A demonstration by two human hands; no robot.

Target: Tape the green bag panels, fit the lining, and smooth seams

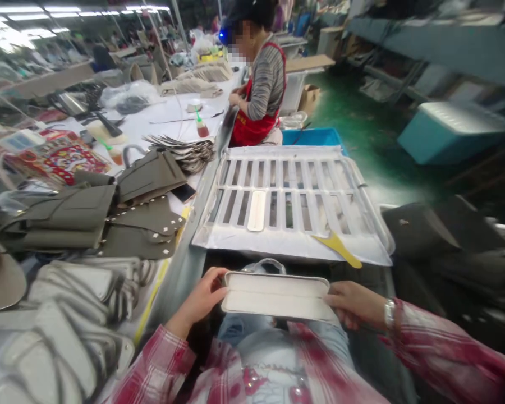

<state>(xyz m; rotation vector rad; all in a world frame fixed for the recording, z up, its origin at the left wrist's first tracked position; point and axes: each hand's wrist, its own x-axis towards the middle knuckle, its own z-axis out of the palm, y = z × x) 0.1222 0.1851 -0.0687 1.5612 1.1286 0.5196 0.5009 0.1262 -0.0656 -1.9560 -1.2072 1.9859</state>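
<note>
Both my hands hold a long off-white panel with rounded corners and a dark edge (275,295) above my lap. My left hand (206,297) pinches its left end between thumb and fingers. At the right end, my right hand (353,303) grips the panel with the fingers curled partly beneath it. Just beyond lies a white slatted rack (286,238), seemingly a plastic crate lid or frame. On its slats rests a small cream strip (257,211), and a yellow spatula-like scraper (339,249) lies on its near edge.
Left on the table are stacked pale panels (67,320), dark olive pieces (71,216), a phone (183,193) and a green-tipped bottle (201,126). A person in a red apron (252,112) works ahead. A blue bin (315,136) stands behind the rack; dark pieces (441,230) lie right.
</note>
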